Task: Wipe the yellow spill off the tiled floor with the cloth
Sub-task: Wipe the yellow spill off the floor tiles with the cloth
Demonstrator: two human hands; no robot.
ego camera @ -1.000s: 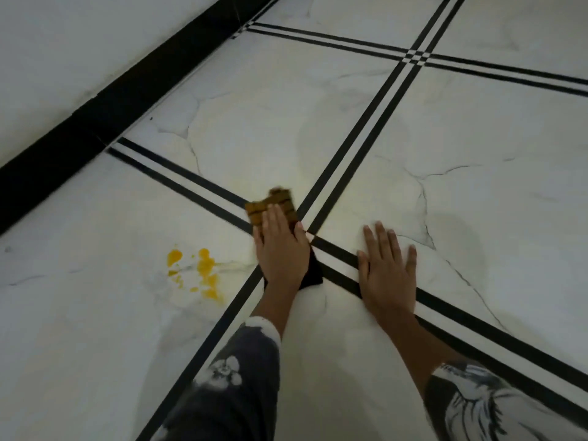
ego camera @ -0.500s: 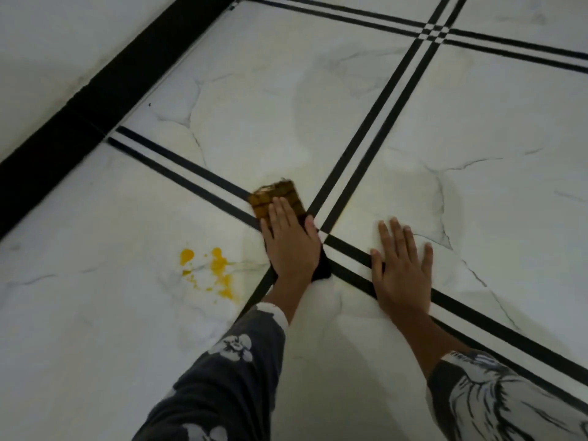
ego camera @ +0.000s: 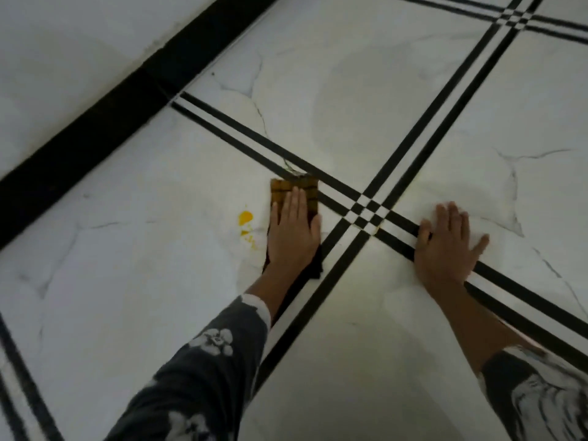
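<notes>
Left hand (ego camera: 294, 232), palm flat on the cloth (ego camera: 294, 192), has slid it left off the stripe crossing; its edge now touches the yellow spill (ego camera: 245, 219), part of which looks gone. Right hand (ego camera: 445, 246) stays splayed on the tiled floor (ego camera: 143, 265), gripping nothing. One more leftward pass should clear it.

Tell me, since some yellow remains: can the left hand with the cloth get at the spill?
Probably yes. The left hand presses the cloth flat right beside the yellow spill, with only bare tile between.

No readable text or labels
</notes>
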